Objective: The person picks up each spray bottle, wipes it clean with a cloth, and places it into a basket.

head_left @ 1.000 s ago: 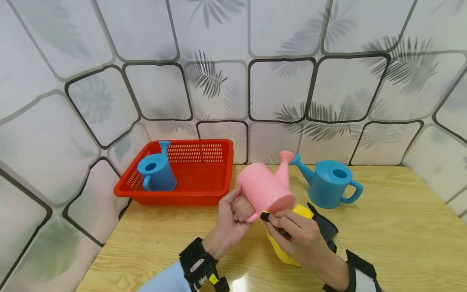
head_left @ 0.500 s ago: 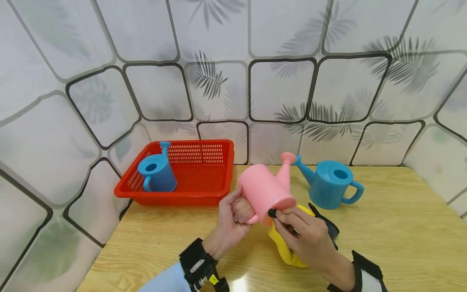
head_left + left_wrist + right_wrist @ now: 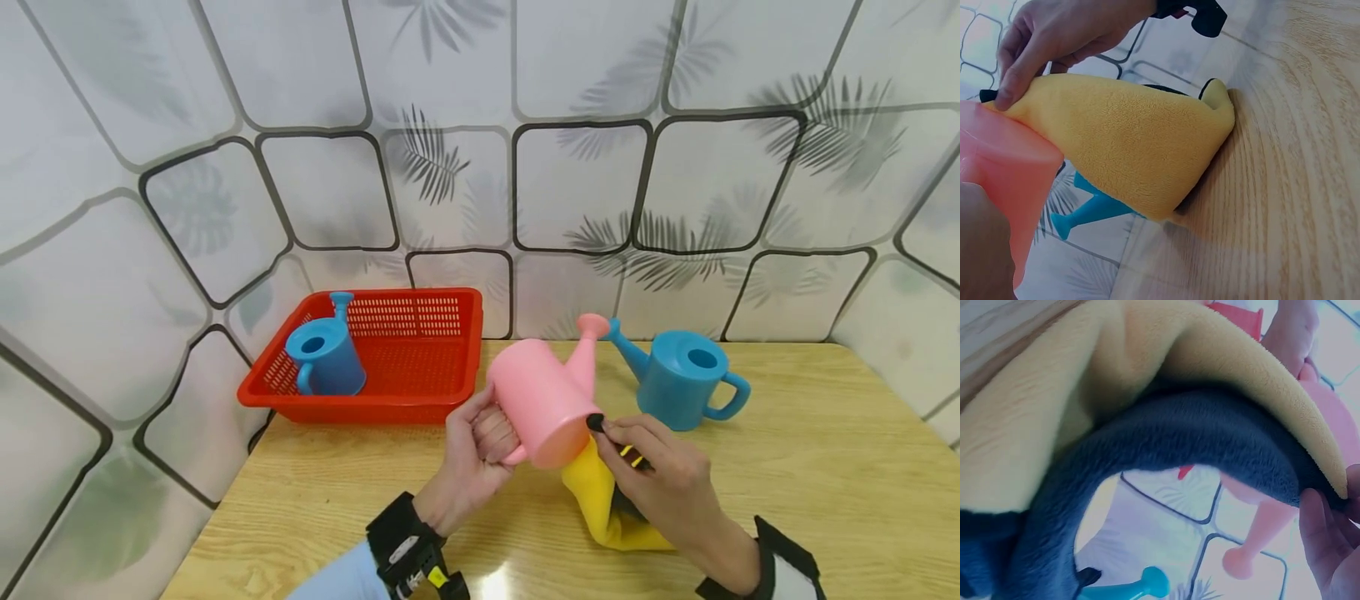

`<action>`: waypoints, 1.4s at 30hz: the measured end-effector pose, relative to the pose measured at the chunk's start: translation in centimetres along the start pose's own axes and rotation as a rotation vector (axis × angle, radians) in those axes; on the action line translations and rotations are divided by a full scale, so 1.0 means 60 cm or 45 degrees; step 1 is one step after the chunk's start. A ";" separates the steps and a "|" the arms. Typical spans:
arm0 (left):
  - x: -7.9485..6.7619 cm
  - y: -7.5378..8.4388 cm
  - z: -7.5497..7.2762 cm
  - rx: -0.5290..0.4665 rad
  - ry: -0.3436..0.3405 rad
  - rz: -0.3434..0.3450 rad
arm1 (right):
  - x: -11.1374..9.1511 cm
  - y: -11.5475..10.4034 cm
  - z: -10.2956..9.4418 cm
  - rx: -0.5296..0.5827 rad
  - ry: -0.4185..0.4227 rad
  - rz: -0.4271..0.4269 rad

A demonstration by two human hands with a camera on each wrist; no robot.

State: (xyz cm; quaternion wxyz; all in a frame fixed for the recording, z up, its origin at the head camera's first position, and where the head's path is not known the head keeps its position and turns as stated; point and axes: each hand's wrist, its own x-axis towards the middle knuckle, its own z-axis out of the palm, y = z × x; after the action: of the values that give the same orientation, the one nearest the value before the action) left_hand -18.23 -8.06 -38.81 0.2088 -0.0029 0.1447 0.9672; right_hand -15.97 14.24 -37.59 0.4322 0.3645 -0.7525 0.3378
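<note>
My left hand [image 3: 482,450] grips the handle of a pink watering can [image 3: 536,392], which is tilted in the air with its base toward me and its spout pointing up. Between thumb and fingers my right hand [image 3: 667,475] pinches the edge of a cloth [image 3: 600,500], yellow on one face and dark on the other. The pinched dark tip lies against the rim of the can's base. In the left wrist view the yellow face of the cloth [image 3: 1129,137] drapes from those fingers down to the table. Its dark face [image 3: 1179,431] shows in the right wrist view.
A red basket [image 3: 360,408] stands at the back left with a blue watering can [image 3: 330,362] in it. Another blue watering can [image 3: 678,383] is on the wooden table [image 3: 825,467] behind the right hand. A patterned curtain [image 3: 465,183] hangs behind.
My right hand has slid to the right along the can's base, carrying the pinched edge of the cloth with it. The left hand and pink watering can have barely moved.
</note>
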 end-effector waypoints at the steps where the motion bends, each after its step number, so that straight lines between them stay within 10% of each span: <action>1: -0.001 0.001 0.000 0.000 -0.004 0.005 | -0.001 0.002 -0.002 -0.013 -0.004 0.014; 15: -0.009 0.004 0.003 -0.017 -0.133 0.034 | -0.017 0.015 -0.013 -0.066 0.073 0.011; 42: -0.013 0.004 -0.004 -0.023 -0.075 0.050 | -0.020 -0.008 0.016 0.051 -0.119 -0.065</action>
State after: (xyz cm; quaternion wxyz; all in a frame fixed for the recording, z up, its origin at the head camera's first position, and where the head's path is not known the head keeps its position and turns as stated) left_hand -17.62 -8.63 -38.92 0.1941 0.0263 0.1298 0.9720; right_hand -15.54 13.51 -38.96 0.3976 0.4075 -0.7554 0.3244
